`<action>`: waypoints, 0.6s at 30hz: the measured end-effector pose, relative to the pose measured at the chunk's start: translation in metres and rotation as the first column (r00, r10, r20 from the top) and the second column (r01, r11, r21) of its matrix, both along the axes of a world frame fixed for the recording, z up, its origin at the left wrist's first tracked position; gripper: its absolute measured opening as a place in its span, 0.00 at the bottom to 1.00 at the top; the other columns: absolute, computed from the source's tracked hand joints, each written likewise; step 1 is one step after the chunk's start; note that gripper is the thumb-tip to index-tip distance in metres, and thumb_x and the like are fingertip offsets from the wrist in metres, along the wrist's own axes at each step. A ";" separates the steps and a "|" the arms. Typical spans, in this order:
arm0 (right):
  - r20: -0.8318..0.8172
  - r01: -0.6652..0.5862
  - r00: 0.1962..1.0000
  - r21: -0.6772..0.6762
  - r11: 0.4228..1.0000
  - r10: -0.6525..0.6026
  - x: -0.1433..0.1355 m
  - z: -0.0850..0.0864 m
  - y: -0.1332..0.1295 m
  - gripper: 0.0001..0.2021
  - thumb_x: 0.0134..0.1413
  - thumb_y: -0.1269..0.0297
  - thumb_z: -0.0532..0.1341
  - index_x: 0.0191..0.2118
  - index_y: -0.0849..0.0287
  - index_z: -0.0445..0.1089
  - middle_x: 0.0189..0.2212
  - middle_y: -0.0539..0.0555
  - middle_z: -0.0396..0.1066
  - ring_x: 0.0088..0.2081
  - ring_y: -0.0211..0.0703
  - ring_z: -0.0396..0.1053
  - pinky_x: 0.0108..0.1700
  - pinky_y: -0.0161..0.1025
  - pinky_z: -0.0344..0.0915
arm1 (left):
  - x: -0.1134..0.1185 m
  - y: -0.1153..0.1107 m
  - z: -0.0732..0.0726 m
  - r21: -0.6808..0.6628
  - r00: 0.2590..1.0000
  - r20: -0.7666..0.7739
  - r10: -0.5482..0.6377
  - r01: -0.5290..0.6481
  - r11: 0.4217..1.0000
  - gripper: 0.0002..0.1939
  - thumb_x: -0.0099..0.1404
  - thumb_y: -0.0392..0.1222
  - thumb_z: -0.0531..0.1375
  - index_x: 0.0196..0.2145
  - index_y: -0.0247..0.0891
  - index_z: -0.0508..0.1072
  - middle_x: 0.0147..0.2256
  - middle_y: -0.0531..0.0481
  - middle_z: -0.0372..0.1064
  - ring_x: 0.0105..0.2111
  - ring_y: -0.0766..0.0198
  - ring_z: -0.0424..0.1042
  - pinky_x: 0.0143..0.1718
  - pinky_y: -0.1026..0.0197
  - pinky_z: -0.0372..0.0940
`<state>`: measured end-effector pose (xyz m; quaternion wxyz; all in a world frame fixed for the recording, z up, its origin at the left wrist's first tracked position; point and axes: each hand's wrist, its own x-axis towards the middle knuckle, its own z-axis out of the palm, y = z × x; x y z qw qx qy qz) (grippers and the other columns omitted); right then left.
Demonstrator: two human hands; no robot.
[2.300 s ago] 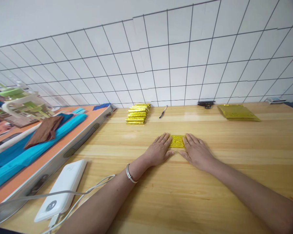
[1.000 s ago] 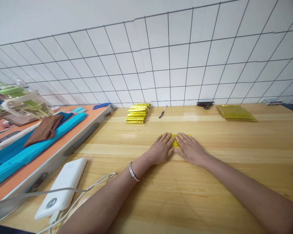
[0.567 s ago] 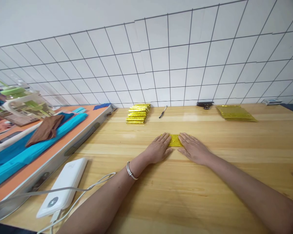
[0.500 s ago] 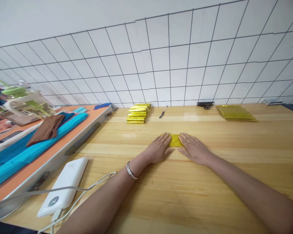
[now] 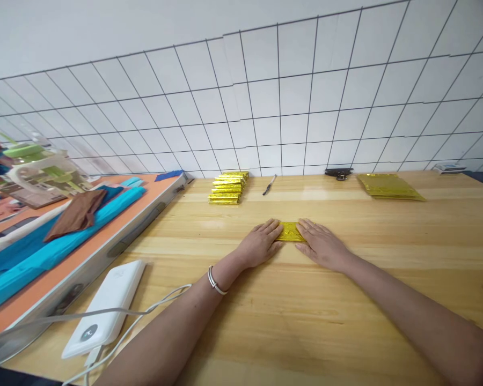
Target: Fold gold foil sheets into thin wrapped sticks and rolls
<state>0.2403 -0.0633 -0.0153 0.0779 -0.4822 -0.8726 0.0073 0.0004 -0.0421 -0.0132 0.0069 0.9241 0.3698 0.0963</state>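
- The left hand (image 5: 261, 242) lies palm down on the left end of a gold foil strip (image 5: 291, 232), its grip open and flat, fingers extended, pressing rather than clasping.
- The right hand (image 5: 321, 244) covers the strip's right end the same way, its grip open too, fingers laid out over the foil.
- Between the two hands, the shiny middle of the strip shows, flat on the wooden tabletop (image 5: 306, 321).
- Beyond the left hand, near the tiled wall (image 5: 298, 96), sits a row of folded gold pieces (image 5: 226, 188), with a pen (image 5: 269, 185) just to its right.
- Farther right are a black clip-like object (image 5: 338, 172) and a flat gold packet (image 5: 390, 186).
- A silver bracelet (image 5: 214, 281) circles the left wrist.
- At the near left, a white power bank (image 5: 107, 308) has a cable plugged in; past it, brown cloth (image 5: 75, 215) overlaps blue material (image 5: 60, 257) on an orange surface (image 5: 100, 247).
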 end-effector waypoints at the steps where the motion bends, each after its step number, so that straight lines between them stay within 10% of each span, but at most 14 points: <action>1: -0.002 0.002 1.000 0.004 1.000 -0.002 0.000 0.000 0.000 0.33 0.60 0.47 0.38 0.62 0.66 0.48 0.63 0.61 0.44 0.63 0.50 0.43 0.61 0.47 0.45 | 0.000 0.001 0.000 0.007 1.000 0.009 -0.004 0.004 1.000 0.26 0.68 0.50 0.42 0.60 0.37 0.51 0.61 0.42 0.47 0.62 0.57 0.44 0.59 0.53 0.47; 18: 0.006 0.059 0.998 0.126 0.990 -0.060 -0.010 0.006 0.005 0.23 0.60 0.61 0.47 0.57 0.65 0.58 0.56 0.61 0.59 0.57 0.47 0.56 0.57 0.45 0.51 | 0.009 0.007 0.002 0.139 0.998 0.013 0.067 -0.068 0.988 0.15 0.65 0.33 0.50 0.49 0.38 0.62 0.49 0.45 0.65 0.50 0.62 0.65 0.50 0.58 0.60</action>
